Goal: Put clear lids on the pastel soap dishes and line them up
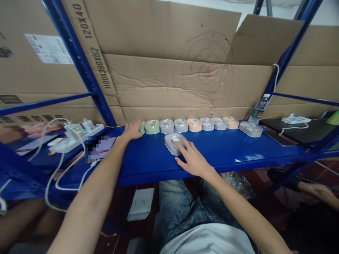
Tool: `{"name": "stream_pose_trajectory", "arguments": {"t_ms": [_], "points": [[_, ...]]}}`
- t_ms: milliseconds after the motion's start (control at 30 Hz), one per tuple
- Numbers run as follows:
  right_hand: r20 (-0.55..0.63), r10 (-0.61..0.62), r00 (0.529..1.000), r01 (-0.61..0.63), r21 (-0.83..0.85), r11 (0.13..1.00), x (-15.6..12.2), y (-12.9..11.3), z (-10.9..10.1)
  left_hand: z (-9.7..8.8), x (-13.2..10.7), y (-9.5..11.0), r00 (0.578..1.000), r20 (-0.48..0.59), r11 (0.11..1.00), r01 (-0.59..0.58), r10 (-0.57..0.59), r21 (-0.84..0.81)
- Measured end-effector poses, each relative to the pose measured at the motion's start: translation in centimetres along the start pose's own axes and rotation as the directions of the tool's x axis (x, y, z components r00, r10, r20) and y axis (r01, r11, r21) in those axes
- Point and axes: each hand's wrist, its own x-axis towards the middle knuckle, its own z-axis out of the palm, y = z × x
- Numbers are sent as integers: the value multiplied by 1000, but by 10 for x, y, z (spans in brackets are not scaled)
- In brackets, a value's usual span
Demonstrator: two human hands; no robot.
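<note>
Along the back of the blue shelf runs a row of small rounded plastic cases with clear lids: green (152,127), grey (166,126) and peach (194,125). At the row's left end my left hand (132,130) is closed around a pale green case (142,127), most of which it hides. Nearer to me lies a separate grey case (172,145) with a round white label on its lid. My right hand (194,158) rests on that case's right side, fingers spread and thumb apart, not wrapped round it.
A larger clear-lidded case (250,129) sits at the right, beside a water bottle (260,108). Further right lies a dark phone (279,138). White power strips (76,135) and looping cables occupy the left. Cardboard (159,77) walls the back; blue posts (79,63) frame the shelf.
</note>
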Motion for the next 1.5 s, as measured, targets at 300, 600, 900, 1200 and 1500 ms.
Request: {"name": "stream_pose_trajectory", "arguments": {"t_ms": [300, 600, 900, 1200, 1500], "points": [[14, -12, 1000, 12, 44, 999, 1, -2, 0, -19, -37, 39, 994, -63, 996, -82, 85, 43], [37, -97, 995, 77, 370, 926, -2, 7, 3, -14, -159, 161, 936, 28, 926, -351, 350, 137], [68, -54, 996, 38, 219, 975, -3, 1, 1, -27, -146, 86, 989, 14, 925, -143, 147, 351], [80, -50, 996, 34, 189, 981, -3, 1, 3, -21, -116, 58, 973, -183, 904, 202, -141, 376], [56, -69, 996, 61, 139, 988, -2, 3, 8, -39, -95, 35, 951, -220, 936, 266, -217, 229]]}}
